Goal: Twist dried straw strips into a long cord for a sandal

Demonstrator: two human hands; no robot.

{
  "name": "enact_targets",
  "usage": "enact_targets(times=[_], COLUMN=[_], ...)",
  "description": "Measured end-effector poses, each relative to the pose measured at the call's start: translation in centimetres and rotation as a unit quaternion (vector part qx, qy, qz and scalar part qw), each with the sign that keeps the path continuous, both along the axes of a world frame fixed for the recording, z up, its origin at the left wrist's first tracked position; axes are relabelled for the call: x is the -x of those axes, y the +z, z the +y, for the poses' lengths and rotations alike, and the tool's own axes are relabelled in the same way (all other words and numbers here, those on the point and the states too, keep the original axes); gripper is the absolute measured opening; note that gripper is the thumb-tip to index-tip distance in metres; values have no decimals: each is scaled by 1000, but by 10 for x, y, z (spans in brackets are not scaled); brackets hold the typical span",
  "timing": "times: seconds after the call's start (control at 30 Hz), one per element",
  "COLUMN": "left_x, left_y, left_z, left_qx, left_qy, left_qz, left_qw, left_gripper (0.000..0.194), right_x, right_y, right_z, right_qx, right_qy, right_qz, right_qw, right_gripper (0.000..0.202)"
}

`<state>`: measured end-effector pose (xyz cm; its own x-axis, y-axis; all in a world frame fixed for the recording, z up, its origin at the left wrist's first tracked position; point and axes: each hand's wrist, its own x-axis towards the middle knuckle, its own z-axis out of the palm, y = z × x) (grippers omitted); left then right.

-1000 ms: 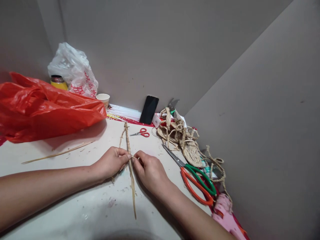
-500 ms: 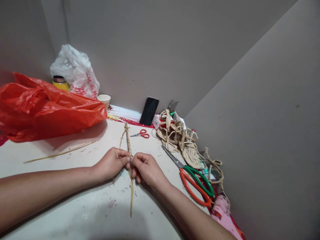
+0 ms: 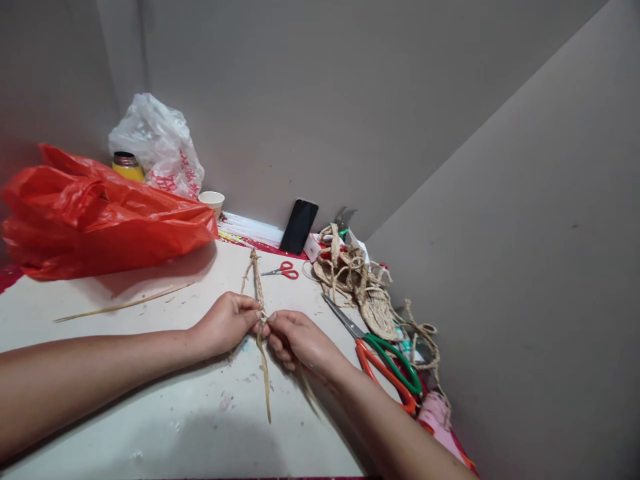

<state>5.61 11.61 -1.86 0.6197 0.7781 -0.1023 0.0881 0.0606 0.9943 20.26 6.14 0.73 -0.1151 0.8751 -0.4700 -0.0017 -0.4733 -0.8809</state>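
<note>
Taking the small red-handled scissors (image 3: 287, 270) as landmark, the braided straw strip (image 3: 257, 280) lies just left of them on the worktop (image 3: 190, 427), its lower part nearer the wearer, where the fingers of the left hand (image 3: 227, 325) and right hand (image 3: 305, 340) pinch it. The large scissors (image 3: 367, 343) and coiled straw braid (image 3: 377, 310) sit to their right.

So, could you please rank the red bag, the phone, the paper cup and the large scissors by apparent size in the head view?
1. Red bag
2. Large scissors
3. Phone
4. Paper cup, partly hidden behind the bag
</note>
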Motion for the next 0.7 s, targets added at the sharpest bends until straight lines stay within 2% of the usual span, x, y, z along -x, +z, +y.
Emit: enact_targets(times=[0.1,0.23,0.43,0.57,0.7], left_x=[1,1,-1,-1,0], left_y=[2,4,5,6,2], left_z=[-1,-1,-3,-5,-5], left_qx=[-6,7,93,105,110], left_qy=[6,2,-64,-67,-61], left_qz=[-2,-19,-57,-63,-64], left_qw=[1000,1000,992,990,990], left_gripper=[17,18,22,30,31], right_x=[2,17,36,39,36], right_y=[-3,-10,-23,-25,-26], right_z=[-2,-5,-7,-7,-6], right_qx=[-21,-23,-35,-65,-132], right_qy=[-16,-93,-179,-177,-107], right_qz=[19,55,0,-59,-186], right_qw=[999,994,983,980,968], right_gripper=[19,16,19,26,34])
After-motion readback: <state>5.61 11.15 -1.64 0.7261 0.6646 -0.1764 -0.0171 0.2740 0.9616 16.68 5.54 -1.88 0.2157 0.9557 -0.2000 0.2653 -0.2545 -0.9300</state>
